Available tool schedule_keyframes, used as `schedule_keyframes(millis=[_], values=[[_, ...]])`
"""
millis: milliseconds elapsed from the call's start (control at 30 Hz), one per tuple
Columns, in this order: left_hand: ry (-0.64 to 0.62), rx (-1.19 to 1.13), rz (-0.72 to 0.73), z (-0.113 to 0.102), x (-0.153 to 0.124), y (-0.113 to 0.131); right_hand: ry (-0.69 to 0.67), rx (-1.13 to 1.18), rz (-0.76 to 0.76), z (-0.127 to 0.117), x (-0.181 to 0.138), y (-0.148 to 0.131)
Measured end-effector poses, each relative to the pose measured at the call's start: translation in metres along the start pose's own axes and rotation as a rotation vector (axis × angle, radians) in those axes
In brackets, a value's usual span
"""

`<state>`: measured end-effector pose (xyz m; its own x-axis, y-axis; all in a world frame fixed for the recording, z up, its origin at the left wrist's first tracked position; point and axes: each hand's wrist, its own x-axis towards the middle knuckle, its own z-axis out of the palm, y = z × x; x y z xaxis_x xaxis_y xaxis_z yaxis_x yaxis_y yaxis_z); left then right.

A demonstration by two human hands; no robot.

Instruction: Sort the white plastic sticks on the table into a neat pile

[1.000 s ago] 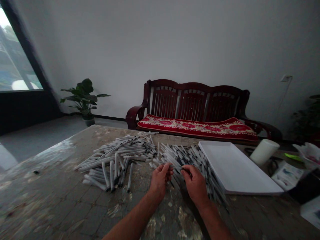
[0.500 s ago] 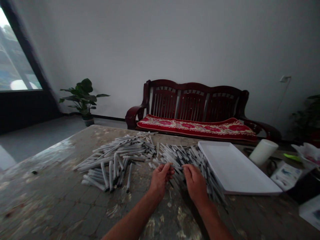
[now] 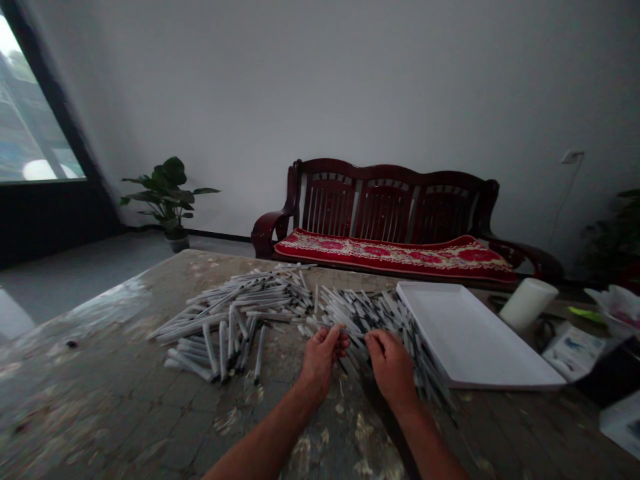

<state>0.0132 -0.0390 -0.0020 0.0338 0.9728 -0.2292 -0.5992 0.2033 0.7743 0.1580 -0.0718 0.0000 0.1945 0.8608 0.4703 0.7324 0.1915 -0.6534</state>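
My left hand [image 3: 324, 353] is closed, thumb against its curled fingers, in a pinch on a slim pale pen [image 3: 354, 331]. Across from it, my right hand [image 3: 390, 363] pinches what looks like the dark end of the same pen; the fingertips hide the exact grip. Right behind both hands spreads a loose pile of whitish pens with black parts [image 3: 350, 307]. Further left lies a second heap of similar pens [image 3: 240, 300], and several stick out of it toward me.
To the right of the pens a shallow white tray [image 3: 480, 340] rests on the patterned table [image 3: 150, 420]. Beyond it are a white roll [image 3: 528, 304], a small box [image 3: 573, 347] and a plastic bag [image 3: 615, 303]. A dark wooden bench [image 3: 385, 207] stands behind the table, a potted plant [image 3: 170, 193] at left.
Both hands stay almost in place, still pinching. The view has shifted very slightly; the pen piles and tray look the same.
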Motion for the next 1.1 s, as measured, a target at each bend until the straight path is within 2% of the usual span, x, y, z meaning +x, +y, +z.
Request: schedule_keyframes(millis=[133,333,667,767,833,1000,1100], values=[[0.01,-0.011,0.012,0.0001,0.0019,0.0,0.044,0.069,-0.021,0.0009,0.001,0.0007],[0.008,-0.001,0.014,-0.0004,0.0031,-0.0018,0.024,-0.021,0.012,0.002,0.0033,0.001],[0.028,-0.042,-0.021,-0.0021,0.0011,-0.0026,0.095,-0.091,-0.341,-0.0012,0.0081,0.0069],[0.039,-0.055,-0.037,-0.0033,0.0012,-0.002,0.093,-0.091,-0.384,-0.0012,0.0086,0.0085],[0.042,-0.057,-0.041,-0.0039,0.0016,-0.0014,0.07,-0.061,-0.348,-0.0003,0.0081,0.0093],[0.006,-0.034,-0.011,-0.0025,0.0008,-0.0016,0.009,0.054,-0.084,-0.0006,0.0067,0.0072],[-0.003,-0.016,-0.001,-0.0008,-0.0001,-0.0029,-0.053,0.018,-0.025,-0.0032,0.0071,0.0039]])
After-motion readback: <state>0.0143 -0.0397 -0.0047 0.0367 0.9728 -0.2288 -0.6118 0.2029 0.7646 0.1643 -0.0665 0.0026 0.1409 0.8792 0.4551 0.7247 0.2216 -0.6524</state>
